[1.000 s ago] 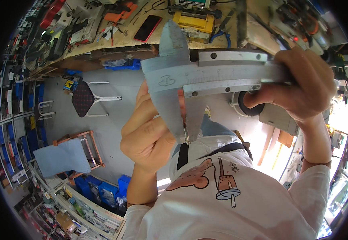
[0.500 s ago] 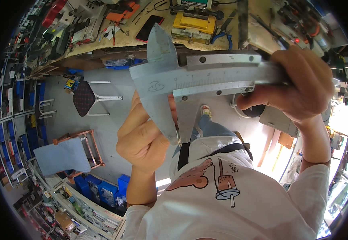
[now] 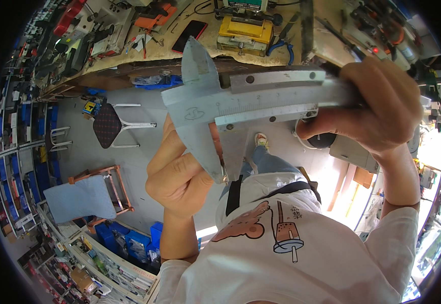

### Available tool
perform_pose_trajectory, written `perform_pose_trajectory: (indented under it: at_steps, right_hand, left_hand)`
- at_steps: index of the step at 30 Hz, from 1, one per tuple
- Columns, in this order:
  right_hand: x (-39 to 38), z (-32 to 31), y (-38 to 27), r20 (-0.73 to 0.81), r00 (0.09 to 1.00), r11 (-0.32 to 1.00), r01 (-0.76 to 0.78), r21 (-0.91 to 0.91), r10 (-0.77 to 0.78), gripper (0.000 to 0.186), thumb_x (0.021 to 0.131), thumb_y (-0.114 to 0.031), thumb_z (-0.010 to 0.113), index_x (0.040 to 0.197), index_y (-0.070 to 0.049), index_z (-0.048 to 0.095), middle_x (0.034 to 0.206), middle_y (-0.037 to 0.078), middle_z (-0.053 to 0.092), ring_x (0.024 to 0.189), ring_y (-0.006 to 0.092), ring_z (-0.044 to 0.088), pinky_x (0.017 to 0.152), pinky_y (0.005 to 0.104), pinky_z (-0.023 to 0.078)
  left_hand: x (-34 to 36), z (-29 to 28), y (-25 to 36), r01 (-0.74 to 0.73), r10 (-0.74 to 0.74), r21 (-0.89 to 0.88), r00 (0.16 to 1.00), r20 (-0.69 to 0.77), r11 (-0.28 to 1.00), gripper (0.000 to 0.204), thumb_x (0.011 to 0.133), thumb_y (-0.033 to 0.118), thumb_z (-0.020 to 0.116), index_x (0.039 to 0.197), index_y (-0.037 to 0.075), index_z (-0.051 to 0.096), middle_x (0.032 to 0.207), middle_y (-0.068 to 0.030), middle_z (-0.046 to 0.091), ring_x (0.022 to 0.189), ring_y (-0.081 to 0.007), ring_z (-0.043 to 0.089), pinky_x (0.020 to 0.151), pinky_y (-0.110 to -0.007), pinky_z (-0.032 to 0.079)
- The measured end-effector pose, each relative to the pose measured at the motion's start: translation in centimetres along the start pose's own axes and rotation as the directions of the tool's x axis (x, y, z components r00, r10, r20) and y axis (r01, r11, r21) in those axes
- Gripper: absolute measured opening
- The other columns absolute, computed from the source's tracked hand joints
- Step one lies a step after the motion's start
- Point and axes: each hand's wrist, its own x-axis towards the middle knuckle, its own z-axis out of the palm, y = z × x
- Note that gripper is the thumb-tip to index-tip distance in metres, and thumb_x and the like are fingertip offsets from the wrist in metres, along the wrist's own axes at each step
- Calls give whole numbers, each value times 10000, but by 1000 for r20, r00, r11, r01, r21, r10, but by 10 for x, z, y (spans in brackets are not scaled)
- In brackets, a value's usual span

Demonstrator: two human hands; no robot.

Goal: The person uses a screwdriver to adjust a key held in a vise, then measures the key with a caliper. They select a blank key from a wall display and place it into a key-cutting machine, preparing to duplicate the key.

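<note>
A steel vernier caliper [image 3: 261,98] is held up close in front of me, its beam running left to right and its long jaws slanting downward. My right hand [image 3: 382,106] wraps round the beam's right end, the thumb against the sliding part. Behind the fixed jaw, my left hand [image 3: 180,185] is closed, fingers bent beside the jaw tips. A small shiny metal piece [image 3: 224,172] shows between the nearly closed jaw tips. The jaw hides my left fingertips, so what they pinch cannot be made out.
Beyond the caliper runs a workbench with a yellow vise-like block [image 3: 246,31], a phone [image 3: 189,36], blue-handled pliers [image 3: 283,48] and loose tools. On the left floor stand a dark-seated stool [image 3: 108,125] and a wooden chair with a blue cushion [image 3: 78,197]. Shelves line the left.
The caliper has shifted slightly left, its upper jaw tip a little lower. Both hands have moved slightly left with it, keeping their hold.
</note>
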Motion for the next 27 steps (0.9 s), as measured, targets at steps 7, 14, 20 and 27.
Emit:
perform_pose_trajectory:
  at_steps: [7,14,20,27]
  right_hand:
    - [-2,0,2,9,1000,1000,7,-2,-7,621,379,-501,798,677,-6,570,515,12,451,437,143,472,401,252,337]
    - [-4,1,-4,182,953,949,-271,161,241,574,464,-363,858,813,22,615,639,43,568,549,131,544,503,245,412]
    - [-8,23,-8,654,667,251,-743,620,357,442,806,-215,699,1187,-14,603,936,74,656,779,95,585,692,233,471]
    - [-13,20,-11,655,597,267,-799,539,463,375,792,-192,728,1073,40,638,868,79,671,756,89,568,686,235,466]
  left_hand:
    - [1,0,1,-10,9,33,1000,16,999,211,663,102,735,786,-53,660,829,-172,635,877,-340,575,838,-474,409]
    - [4,-3,9,147,-144,-53,988,48,988,177,663,0,706,816,-72,655,852,-170,640,801,-259,602,770,-373,455]
    - [8,1,7,193,-198,-327,980,20,925,169,766,15,666,887,-97,626,839,-147,614,656,-216,638,557,-298,514]
    - [17,4,24,225,-246,-206,966,-81,952,184,654,-40,760,806,-67,661,802,-111,631,701,-147,561,597,-237,440]
